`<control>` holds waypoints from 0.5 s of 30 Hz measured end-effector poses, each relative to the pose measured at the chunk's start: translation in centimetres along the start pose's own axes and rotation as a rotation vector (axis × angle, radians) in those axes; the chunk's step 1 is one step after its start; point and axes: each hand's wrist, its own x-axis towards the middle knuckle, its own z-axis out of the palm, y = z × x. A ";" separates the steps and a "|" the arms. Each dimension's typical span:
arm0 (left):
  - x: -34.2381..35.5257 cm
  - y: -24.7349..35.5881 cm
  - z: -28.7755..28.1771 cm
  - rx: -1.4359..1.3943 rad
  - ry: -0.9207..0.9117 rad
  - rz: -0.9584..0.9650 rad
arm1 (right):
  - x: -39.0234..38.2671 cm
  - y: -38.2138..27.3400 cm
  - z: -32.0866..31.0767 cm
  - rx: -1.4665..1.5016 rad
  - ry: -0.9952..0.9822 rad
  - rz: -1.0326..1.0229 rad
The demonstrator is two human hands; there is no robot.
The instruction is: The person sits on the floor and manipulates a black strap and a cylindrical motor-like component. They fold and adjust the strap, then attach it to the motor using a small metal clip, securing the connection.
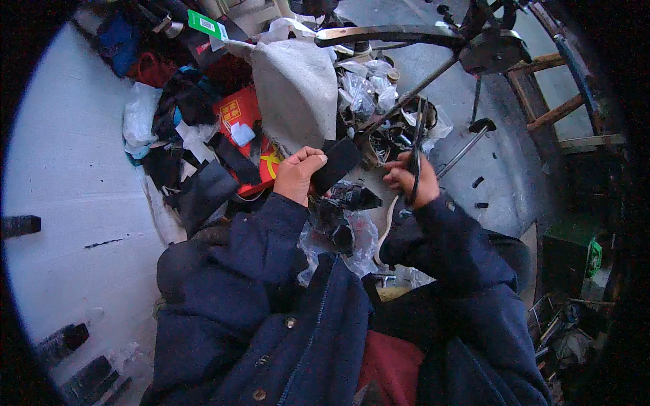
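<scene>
My left hand (pixel 295 177) pinches a flat, black rectangular piece of material (pixel 336 164) between thumb and fingers, in front of my lap. I cannot tell whether it is rubber or cloth. A short way to its right, my right hand (pixel 414 183) is closed on a pair of dark scissors (pixel 420 128), with their long blades pointing away from me. The blades are apart from the black piece. Below my hands, a dark crumpled bundle (pixel 355 196) and clear plastic (pixel 364 237) lie between my knees.
A metal machine with a long curved arm (pixel 386 35) stands ahead on the right, beside a wooden frame (pixel 555 111). A grey cloth (pixel 298 88), a red printed bag (pixel 237 108), plastic bags (pixel 365 88) and black scraps (pixel 206 193) crowd the floor ahead and left.
</scene>
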 end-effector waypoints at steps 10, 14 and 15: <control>-2.5 -2.5 2.9 -0.052 0.131 0.261 | -9.8 -0.5 10.5 0.185 0.105 -0.177; -2.9 -3.0 3.1 -0.065 0.152 0.271 | -9.5 -0.6 11.0 0.238 0.161 -0.123; -2.9 -3.1 3.4 -0.046 0.152 0.273 | -9.4 -0.6 11.0 0.162 0.161 -0.119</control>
